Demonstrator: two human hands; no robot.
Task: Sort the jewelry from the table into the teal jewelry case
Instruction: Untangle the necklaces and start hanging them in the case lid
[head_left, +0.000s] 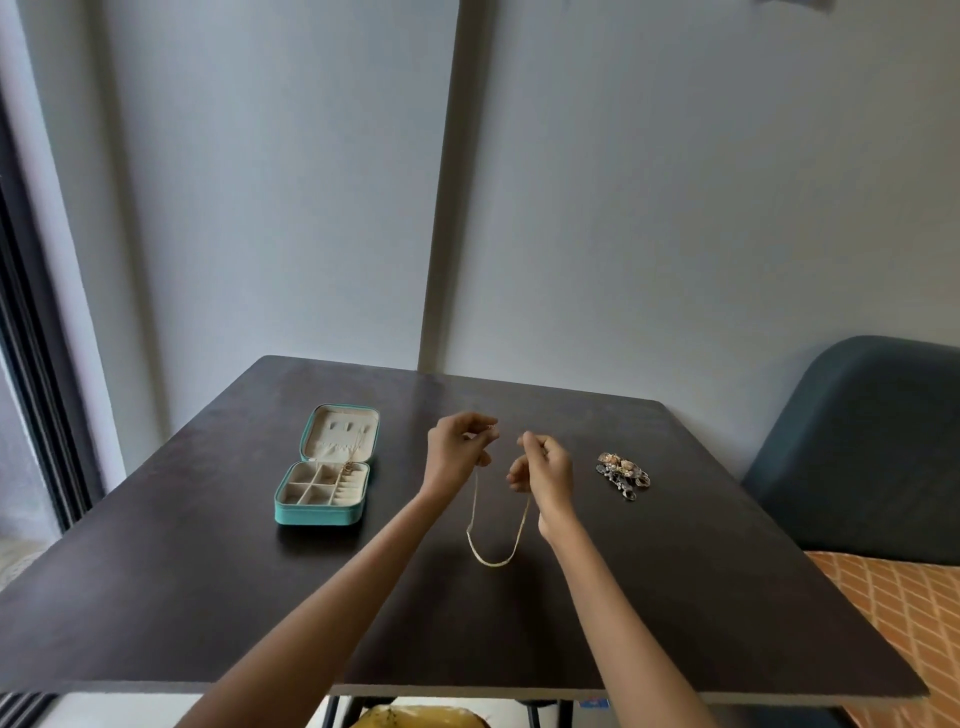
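Observation:
A thin gold chain necklace (496, 551) hangs in a loop between my two hands above the middle of the dark table (208, 597). My left hand (460, 452) pinches one end of the chain and my right hand (543, 467) pinches the other. The teal jewelry case (317, 512) lies open at the left of the table, its cream lid flat behind a divided tray. A gold piece lies across the case's hinge. A small pile of mixed jewelry (623, 472) sits on the table to the right of my right hand.
The table stands against a pale wall. A dark blue chair (862, 441) is at the right, with an orange patterned cloth (904, 618) below it. A dark window frame (31, 364) runs down the left edge. Something yellow (415, 717) shows under the table's near edge.

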